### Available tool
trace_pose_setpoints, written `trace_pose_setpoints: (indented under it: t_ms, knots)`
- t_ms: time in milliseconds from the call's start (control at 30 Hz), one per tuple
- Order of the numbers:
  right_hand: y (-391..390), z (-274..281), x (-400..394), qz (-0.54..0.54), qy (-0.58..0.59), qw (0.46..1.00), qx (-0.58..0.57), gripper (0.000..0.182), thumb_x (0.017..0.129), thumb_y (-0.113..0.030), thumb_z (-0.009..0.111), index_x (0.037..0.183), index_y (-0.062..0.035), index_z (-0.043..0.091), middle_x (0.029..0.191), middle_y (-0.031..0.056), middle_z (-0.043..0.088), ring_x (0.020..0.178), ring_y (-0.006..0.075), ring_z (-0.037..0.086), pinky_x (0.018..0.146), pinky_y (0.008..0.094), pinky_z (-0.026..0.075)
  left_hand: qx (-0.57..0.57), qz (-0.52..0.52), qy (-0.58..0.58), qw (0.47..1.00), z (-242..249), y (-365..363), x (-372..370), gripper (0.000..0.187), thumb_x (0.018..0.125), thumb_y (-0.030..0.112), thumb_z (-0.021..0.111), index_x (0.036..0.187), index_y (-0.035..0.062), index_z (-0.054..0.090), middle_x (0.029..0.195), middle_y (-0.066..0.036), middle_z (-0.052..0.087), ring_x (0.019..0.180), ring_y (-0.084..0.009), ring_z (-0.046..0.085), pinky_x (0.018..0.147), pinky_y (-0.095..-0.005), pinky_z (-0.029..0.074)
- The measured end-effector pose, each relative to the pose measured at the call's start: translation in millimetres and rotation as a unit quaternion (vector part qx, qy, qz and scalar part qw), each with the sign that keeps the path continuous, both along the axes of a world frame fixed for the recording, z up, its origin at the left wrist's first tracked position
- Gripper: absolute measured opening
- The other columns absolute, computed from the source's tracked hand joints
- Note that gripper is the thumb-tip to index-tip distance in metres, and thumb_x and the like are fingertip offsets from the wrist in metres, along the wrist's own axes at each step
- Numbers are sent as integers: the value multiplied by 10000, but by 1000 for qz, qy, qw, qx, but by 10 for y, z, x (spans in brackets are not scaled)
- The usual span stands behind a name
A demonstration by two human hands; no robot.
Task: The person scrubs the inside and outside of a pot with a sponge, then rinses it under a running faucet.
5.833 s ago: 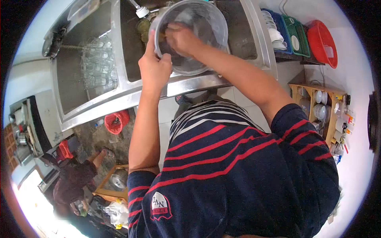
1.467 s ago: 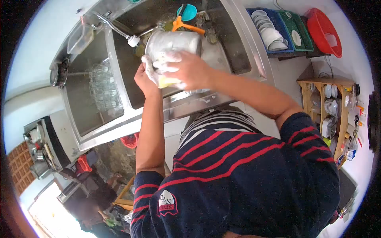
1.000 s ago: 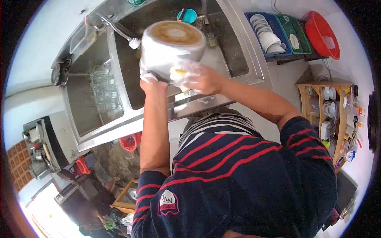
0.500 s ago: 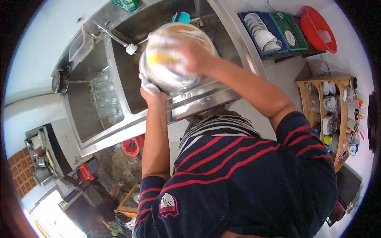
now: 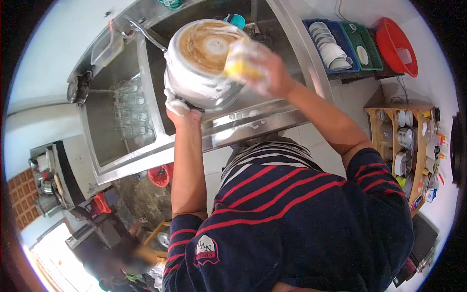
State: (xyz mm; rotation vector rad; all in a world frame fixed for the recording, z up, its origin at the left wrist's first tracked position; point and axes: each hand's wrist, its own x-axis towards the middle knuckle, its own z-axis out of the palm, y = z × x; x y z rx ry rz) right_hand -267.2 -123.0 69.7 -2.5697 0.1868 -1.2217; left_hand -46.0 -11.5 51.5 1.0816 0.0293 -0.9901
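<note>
A round metal pot (image 5: 194, 80) is tipped over the sink so its brown-stained base (image 5: 204, 46) faces me, with white suds down its side. My left hand (image 5: 182, 107), coated in foam, is closed on the pot's lower left edge; some of its fingers are hidden behind the pot. At the pot's right side, my right hand (image 5: 272, 70) grips a yellow sponge (image 5: 238, 69) covered in lather. Motion blurs the sponge and fingers a little.
Several clear glasses (image 5: 131, 112) stand in the left sink basin. A faucet (image 5: 146, 34) reaches over from the back. To the right are a blue dish rack (image 5: 323, 27) with white bowls, a green rack (image 5: 372, 48) and a red basin (image 5: 399, 46). Another person appears at lower left.
The right hand and sponge have moved right, from across the pot's base to its right edge, uncovering the brown stain. The pot has shifted slightly left and tilted.
</note>
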Motion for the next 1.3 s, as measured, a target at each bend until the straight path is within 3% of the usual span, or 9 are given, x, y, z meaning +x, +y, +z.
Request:
trace_pose_setpoints:
  t_ms: [67, 267, 533, 600, 733, 867, 1000, 1100, 1300]
  knots:
    - [-228, -258, 94, -141, -139, 932, 304, 364, 816, -286, 734, 1137, -121, 689, 1287, 154, 605, 1205, 411, 540, 1053, 486, 414, -16, 4, 30, 999, 227, -39, -266, 485, 1017, 342, 331, 1393, 68, 467, 1429, -141, 474, 1283, -348, 484, 1090, -574, 370]
    - [293, 40, 591, -226, -164, 957, 81, 506, 751, -255, 758, 1239, -167, 654, 1395, 157, 501, 1328, 433, 404, 1095, 552, 333, -72, -7, 125, 989, -168, -319, -234, 464, 972, 267, 318, 1353, 81, 507, 1349, -128, 545, 1231, -353, 529, 1055, -550, 427]
    - [493, -271, 549, -226, -219, 932, 180, 488, 817, -164, 663, 1295, -111, 581, 1353, 229, 476, 1322, 461, 383, 1108, 542, 281, -134, -39, 113, 984, -135, -311, -274, 489, 947, 322, 362, 1358, 89, 485, 1361, -137, 524, 1207, -368, 540, 1037, -530, 456]
    - [216, -306, 624, -160, -361, 810, 434, 406, 921, -270, 572, 1253, -35, 577, 1283, 220, 539, 1220, 386, 496, 1019, 469, 384, -101, -31, 55, 993, -125, -268, -307, 506, 941, 375, 405, 1362, 107, 488, 1359, -128, 529, 1239, -353, 519, 1049, -543, 442]
    - [-468, -148, 340, -79, -187, 684, 701, 314, 960, -310, 599, 1134, -51, 636, 933, 9, 668, 820, 108, 620, 742, 304, 501, -172, -48, 10, 984, 9, -104, -235, 604, 965, 520, 405, 1419, 122, 433, 1419, -126, 481, 1294, -323, 472, 1040, -553, 451]
    - [-770, 129, 282, 3, -84, 641, 763, 375, 938, -365, 627, 1127, -42, 643, 934, 23, 669, 815, 102, 613, 741, 292, 490, -58, -62, -188, 978, 31, 0, 188, 618, 1035, 477, 293, 1384, -3, 464, 1346, -153, 553, 1203, -302, 555, 1025, -428, 472]
    - [-781, 477, 394, -47, 50, 803, 592, 382, 939, -358, 609, 1160, -49, 645, 975, 76, 694, 835, 194, 662, 804, 355, 512, 14, -86, -443, 892, 441, -3, 290, 618, 1040, 459, 345, 1065, -71, 662, 922, -134, 709, 807, -166, 662, 709, -293, 520]
    - [-438, 688, 603, -98, 92, 977, 166, 281, 900, -262, 602, 1149, -155, 676, 1173, 89, 654, 1082, 323, 605, 934, 400, 483, -15, -106, -548, 830, 227, -27, 465, 501, 1020, 369, 470, 940, -78, 684, 783, -82, 701, 714, -113, 612, 607, -271, 458]
    - [321, 832, 744, -45, 71, 994, -70, 312, 811, -209, 639, 1118, -213, 698, 1302, 82, 587, 1289, 263, 477, 1004, 437, 447, -188, -70, -504, 840, 351, 7, 171, 244, 931, 189, 640, 917, -45, 708, 779, -23, 668, 695, -69, 566, 628, -235, 464]
